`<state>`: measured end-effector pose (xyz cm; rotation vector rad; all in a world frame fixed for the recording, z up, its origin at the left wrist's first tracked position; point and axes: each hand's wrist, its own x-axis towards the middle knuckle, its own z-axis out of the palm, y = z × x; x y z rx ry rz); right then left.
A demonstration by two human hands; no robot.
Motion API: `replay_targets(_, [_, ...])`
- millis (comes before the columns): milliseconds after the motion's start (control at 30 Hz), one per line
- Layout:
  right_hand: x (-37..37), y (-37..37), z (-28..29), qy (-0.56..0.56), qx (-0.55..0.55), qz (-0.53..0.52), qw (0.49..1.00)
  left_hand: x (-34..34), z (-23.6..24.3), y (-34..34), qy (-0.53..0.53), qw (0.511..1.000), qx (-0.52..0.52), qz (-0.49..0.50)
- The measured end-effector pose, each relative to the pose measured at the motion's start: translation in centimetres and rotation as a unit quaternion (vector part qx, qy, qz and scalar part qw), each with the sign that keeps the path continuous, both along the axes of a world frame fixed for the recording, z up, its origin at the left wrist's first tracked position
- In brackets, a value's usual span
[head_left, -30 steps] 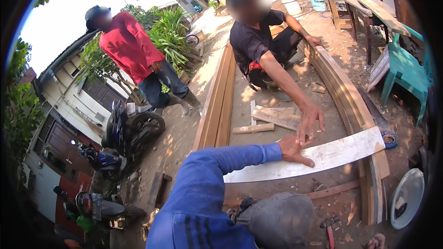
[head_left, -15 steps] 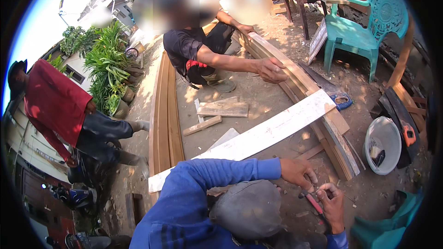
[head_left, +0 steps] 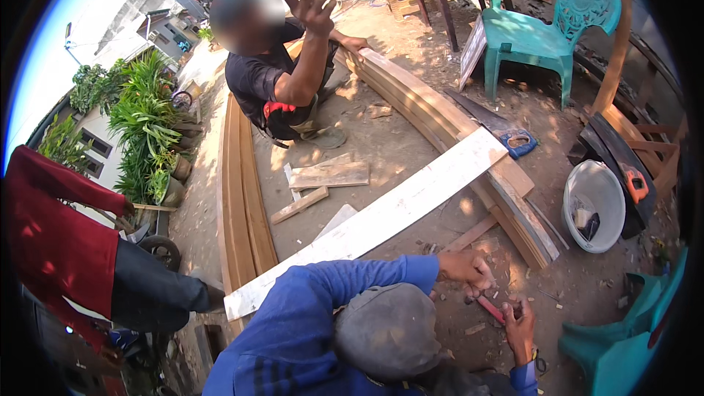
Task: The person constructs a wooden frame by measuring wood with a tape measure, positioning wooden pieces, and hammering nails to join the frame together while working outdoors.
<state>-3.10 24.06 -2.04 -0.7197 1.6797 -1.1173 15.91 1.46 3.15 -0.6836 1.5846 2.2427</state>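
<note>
Neither of my hands shows. Just below me a co-worker in a blue sleeve [head_left: 367, 271] and grey cap [head_left: 389, 330] bends over the ground. One of that person's hands [head_left: 469, 271] has its fingers drawn together near the end of a slim red-handled tool [head_left: 491, 309], whose kind I cannot make out. The same person's other hand [head_left: 519, 326] is at the tool's near end. A long white board [head_left: 381, 224] lies across two stacks of wooden planks, the left stack [head_left: 242, 183] and the right stack [head_left: 418, 103].
A person in a dark shirt [head_left: 257, 77] squats between the stacks; another in a red top [head_left: 59, 235] stands left. A handsaw with a blue handle [head_left: 518, 144], a whitish bucket [head_left: 595, 213] and a green plastic chair [head_left: 535, 37] are on the right. Wood offcuts [head_left: 330, 174] lie midway.
The squatting person's hand has risen from the right plank stack into the air. The person in red appears farther left and nearer. My view has shifted slightly.
</note>
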Motion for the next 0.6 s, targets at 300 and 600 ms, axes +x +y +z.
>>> replay_targets(300, [-0.1,8.5,-9.9,0.562,0.149,0.142,0.801,0.7,-2.3,-1.5,-0.015,0.983,0.077,0.166])
replay_targets(600, [-1.9,8.8,-9.7,0.508,0.142,0.15,0.836,1.3,-3.2,-2.3,-0.041,0.959,0.144,0.241])
